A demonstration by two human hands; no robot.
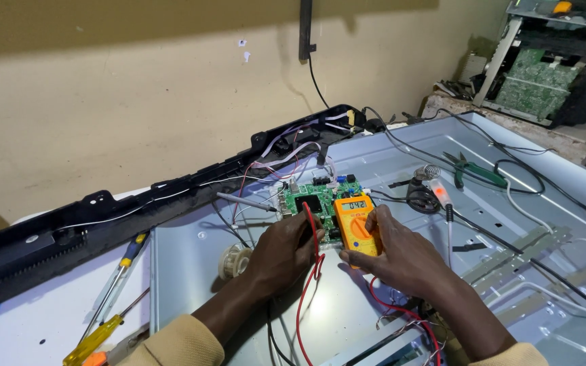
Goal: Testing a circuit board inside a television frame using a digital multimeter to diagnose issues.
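Head view: two yellow-handled screwdrivers [106,308] are laid on the white counter [28,318] at 8 o'clock. A solder spool [234,261] is seen just at 9 o'clock of the left hand [286,251]. Left-hand fingers are closed on a red probe lead [313,237], tip held to the green circuit board [310,203] on the metal back panel [388,156]. An orange multimeter [355,222], just at 3 o'clock of the board, is gripped by the right hand [398,254], fingers clamped on its edges. A soldering iron [442,200] and green-handled pliers [476,169] are laid at 2 o'clock.
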